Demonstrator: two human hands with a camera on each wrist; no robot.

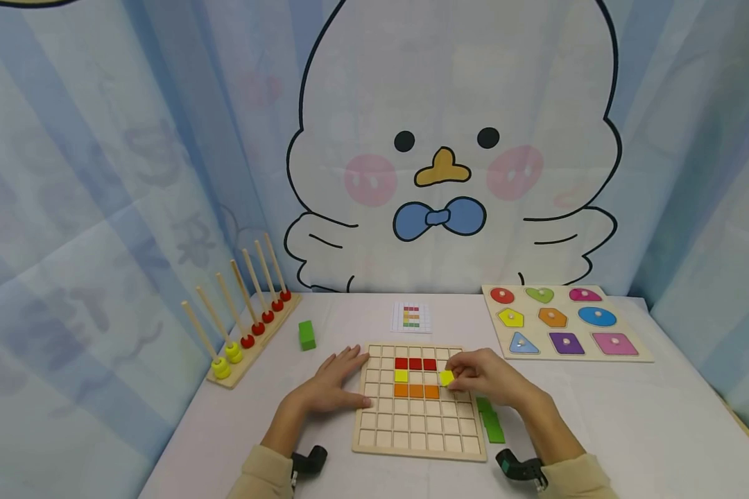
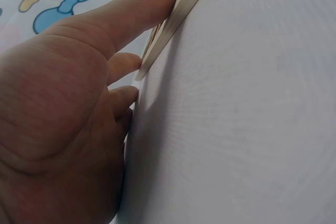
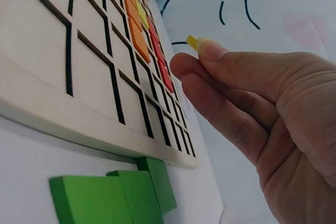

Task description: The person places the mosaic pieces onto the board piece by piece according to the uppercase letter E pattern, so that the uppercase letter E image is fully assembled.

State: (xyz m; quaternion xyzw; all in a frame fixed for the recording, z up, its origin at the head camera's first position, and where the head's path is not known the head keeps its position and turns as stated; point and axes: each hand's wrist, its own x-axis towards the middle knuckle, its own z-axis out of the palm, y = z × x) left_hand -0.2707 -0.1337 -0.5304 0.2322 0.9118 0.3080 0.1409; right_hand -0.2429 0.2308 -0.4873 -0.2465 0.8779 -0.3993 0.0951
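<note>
You pinch a bright yellow tile (image 1: 446, 378) above the pale wooden grid board (image 1: 417, 421), whose cells hold three red tiles (image 1: 415, 364), one seated yellow square (image 1: 401, 375) and three orange tiles (image 1: 416, 391).

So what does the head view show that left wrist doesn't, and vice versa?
Head only: right hand pinching a yellow tile, red tiles, orange tiles, green tiles, green block, card, bead rack, shape puzzle.
Left wrist only: palm side of the left hand; head gives its back.
Both: that hand, wooden board, white table, blue bow tie drawing.
</note>
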